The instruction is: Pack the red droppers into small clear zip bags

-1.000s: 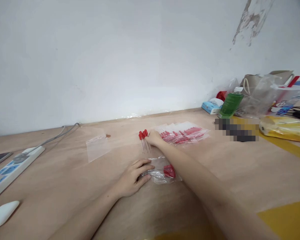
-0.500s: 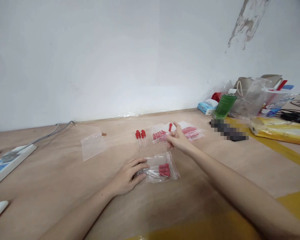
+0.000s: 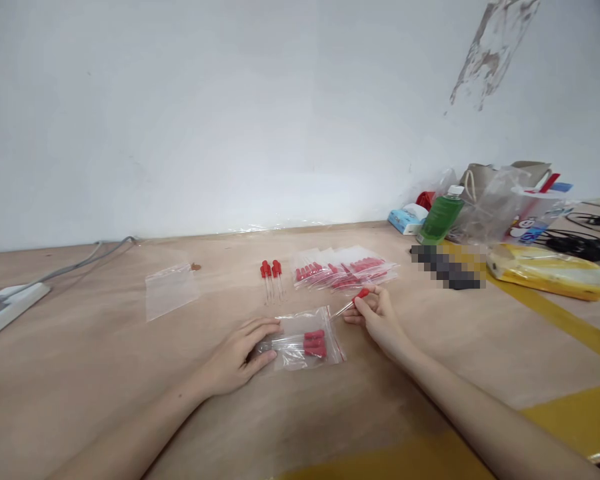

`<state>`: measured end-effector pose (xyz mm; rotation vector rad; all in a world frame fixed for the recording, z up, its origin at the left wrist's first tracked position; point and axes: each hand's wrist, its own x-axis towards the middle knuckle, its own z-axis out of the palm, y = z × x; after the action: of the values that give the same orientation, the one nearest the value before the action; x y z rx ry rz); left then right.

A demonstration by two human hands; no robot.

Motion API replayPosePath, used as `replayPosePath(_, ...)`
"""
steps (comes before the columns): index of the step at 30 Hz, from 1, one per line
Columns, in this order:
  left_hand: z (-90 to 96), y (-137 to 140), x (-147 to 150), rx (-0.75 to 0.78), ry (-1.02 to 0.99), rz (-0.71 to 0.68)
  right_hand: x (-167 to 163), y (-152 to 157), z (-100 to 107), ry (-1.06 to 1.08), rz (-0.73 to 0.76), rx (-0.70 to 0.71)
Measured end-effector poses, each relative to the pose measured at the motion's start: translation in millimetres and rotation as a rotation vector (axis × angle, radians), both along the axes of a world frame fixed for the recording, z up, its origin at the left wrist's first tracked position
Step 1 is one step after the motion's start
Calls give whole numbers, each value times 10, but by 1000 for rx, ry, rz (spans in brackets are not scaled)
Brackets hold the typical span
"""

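Note:
A clear zip-lock bag (image 3: pixel 290 363) lies flat on the table with several red-bulbed glass droppers (image 3: pixel 315 343) inside, their bulbs toward its right end. My left hand (image 3: pixel 243 353) holds the bag's left end, thumb near me and fingers over the far side. In my right hand (image 3: pixel 380 320), thumb and fingers pinch another dropper (image 3: pixel 363 293) by its red bulb. Its glass tube points down and left, with the tip close to the bag's right, zip-edged end. Several loose droppers (image 3: pixel 271 270) lie side by side beyond the bag.
Filled bags (image 3: pixel 347 267) are piled behind my right hand. A flat clear bag (image 3: pixel 170 293) lies at left, near a power strip (image 3: pixel 17 307). To the right are a green bottle (image 3: pixel 440 217), a tissue pack (image 3: pixel 405 220), a pixelated dark object (image 3: pixel 447 267) and a yellow package (image 3: pixel 550 270).
My right hand has come back toward me from the pile, and the dropper in it now slants toward the bag's right end. My left hand stays on the bag. The view has shifted slightly.

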<state>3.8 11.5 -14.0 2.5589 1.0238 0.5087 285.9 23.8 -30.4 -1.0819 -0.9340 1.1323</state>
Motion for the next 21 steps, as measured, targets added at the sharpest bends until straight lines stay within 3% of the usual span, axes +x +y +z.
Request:
replayPosePath(4,-6,-12,-3,-6,-8,29,7,-44,-24,-87,155,-53)
replayPosePath(8,4,-18,7,-10,-7,34,65,-39,-47,-493,227,102)
replayPosePath(13,9,-18,20,-1,-22,22,58,-18,-37,-856,167,266)
replayPosePath(21,19,-19,30,-1,-47,13,-66,-5,-15,-902,204,413)
